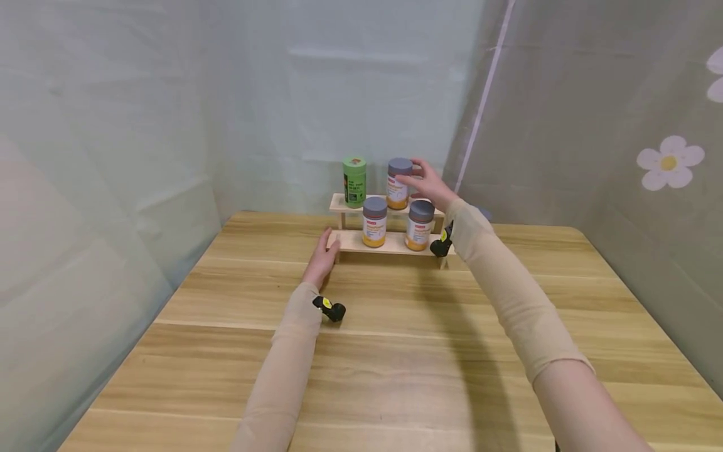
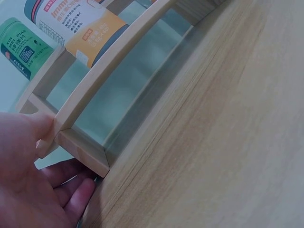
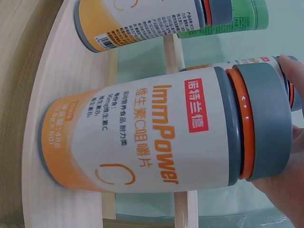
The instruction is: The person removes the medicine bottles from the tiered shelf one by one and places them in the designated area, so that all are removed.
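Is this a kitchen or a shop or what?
Probably neither: it looks like a small staged recording booth. Plain curtains hang around a wooden table, and a little two-step wooden rack holds just four supplement bottles.

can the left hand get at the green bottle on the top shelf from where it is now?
Probably yes. The left hand rests at the left end of the wooden rack, and the green bottle stands on the upper shelf's left side, with nothing between them. The right hand holds the grey-capped bottle beside it, further right.
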Demonstrator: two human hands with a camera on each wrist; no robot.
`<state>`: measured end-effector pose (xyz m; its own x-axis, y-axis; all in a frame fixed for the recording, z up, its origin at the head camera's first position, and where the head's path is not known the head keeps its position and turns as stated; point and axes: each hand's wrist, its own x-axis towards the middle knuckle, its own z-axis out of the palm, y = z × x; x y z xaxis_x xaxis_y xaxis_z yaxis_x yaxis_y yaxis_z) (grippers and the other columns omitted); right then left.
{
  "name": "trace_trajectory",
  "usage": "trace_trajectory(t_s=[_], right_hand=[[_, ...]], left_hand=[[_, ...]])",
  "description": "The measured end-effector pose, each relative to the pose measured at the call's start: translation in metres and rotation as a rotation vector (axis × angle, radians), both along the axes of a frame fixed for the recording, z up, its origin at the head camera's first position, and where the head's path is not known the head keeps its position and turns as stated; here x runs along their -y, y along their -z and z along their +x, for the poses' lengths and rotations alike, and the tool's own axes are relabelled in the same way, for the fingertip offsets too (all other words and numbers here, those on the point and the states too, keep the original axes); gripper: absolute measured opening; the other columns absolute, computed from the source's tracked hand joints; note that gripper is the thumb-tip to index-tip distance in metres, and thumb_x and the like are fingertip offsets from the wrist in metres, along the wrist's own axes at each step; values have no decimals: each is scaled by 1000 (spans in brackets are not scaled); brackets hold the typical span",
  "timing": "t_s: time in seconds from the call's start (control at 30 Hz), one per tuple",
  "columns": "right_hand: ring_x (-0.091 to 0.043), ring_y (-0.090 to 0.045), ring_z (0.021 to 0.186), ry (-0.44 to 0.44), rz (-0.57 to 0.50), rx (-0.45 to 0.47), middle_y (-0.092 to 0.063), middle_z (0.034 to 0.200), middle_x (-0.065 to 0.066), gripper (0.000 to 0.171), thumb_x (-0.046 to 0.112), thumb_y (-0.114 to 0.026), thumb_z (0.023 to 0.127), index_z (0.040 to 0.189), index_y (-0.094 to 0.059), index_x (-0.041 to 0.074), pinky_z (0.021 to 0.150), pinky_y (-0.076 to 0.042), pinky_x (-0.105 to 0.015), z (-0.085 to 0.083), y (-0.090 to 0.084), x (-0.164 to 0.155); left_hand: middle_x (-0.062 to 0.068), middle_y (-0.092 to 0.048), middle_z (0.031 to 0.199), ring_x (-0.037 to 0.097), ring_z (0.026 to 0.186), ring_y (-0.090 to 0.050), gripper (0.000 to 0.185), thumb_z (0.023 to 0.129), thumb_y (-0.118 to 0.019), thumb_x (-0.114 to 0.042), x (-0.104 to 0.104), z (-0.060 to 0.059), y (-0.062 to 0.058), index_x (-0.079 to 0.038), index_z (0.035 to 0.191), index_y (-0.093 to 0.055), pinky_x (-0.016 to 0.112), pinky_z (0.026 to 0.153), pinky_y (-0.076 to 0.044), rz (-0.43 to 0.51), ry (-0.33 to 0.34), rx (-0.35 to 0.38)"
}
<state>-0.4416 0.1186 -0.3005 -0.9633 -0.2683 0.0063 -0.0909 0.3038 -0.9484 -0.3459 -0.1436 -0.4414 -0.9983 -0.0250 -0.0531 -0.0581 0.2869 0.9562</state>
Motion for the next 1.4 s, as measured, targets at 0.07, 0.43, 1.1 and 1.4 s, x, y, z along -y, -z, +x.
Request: trace_trajectory(t_s=[0.07,0.43,1.1,1.4], right_hand=[[-31,-39,139,-11,5,-2,-31,155,-15,81,32,-65,92,154,-17,17,107,-43,-51,-1,0,0],[-30,-42,137,-41,-17,-9,-41,148,-16,68,28,-65,93,150,-29,16,106,-44,-53,-3,-2,2],[-32,-48,131,171,-60,-69,-47,145,-14,67,27,-70,89,147,-38,17,98,-51,-50,5,-4,-16],[-31,-48,131,193,-55,-77,-47,146,-13,67,27,-71,89,147,-40,19,100,-49,-51,6,-4,-26]], left_hand=[[8,-12,164,34,149,-19,58,105,-36,-36,0,0,0,-21,156,-15,51,122,-16,6,3,8],[7,-12,165,33,149,-20,58,105,-37,-36,-2,0,-1,-22,156,-15,51,122,-15,38,13,9],[10,-15,164,35,148,-21,58,105,-37,-36,-8,-1,-1,-22,156,-15,52,122,-16,36,11,11],[10,-15,164,35,147,-24,58,105,-36,-37,-8,-1,0,-23,156,-14,52,121,-18,24,13,16]])
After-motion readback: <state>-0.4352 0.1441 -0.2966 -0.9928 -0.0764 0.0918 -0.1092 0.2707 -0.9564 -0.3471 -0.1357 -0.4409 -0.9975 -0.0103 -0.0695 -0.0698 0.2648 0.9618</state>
